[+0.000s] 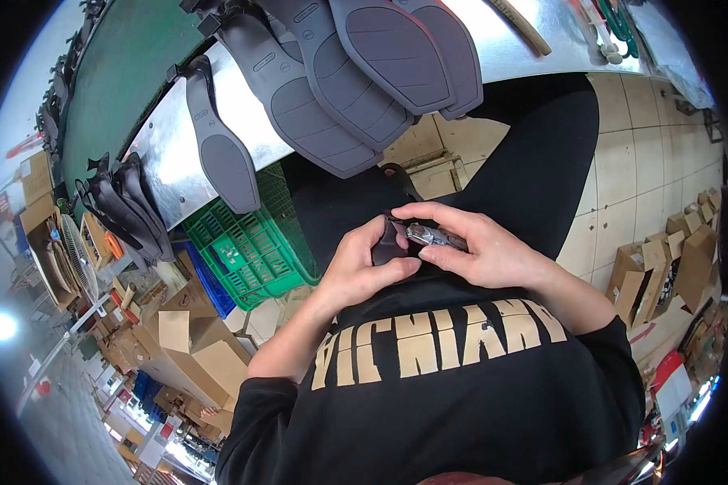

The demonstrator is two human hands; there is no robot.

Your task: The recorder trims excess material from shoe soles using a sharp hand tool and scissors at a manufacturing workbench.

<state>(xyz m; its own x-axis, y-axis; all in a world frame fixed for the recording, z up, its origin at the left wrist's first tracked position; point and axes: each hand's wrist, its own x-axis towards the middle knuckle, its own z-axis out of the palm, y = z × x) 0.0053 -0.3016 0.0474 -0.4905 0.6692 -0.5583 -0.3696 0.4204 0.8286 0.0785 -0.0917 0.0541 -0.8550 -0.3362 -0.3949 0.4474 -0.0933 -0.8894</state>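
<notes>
Over my lap, my left hand (359,264) is closed around a dark piece (387,242) that resembles the grey shoe soles on the bench; its far end is hidden by my fingers. My right hand (481,246) grips a small silver metal hand tool (425,234) with a jointed body, perhaps pliers or nippers. The tool's tip meets the dark piece between my two hands. Ahead of them, several overlapping dark grey shoe soles (340,89) hang over the bench's near edge. A single grey sole (222,158) lies apart to their left.
The metal-topped bench (166,174) carries a green belt or mat (137,56). More dark soles (125,202) stand at its left end. Below is a green plastic crate (251,259). Cardboard boxes (198,356) sit at left, others (663,259) at right. A wooden-handled tool (522,26) lies at the far right.
</notes>
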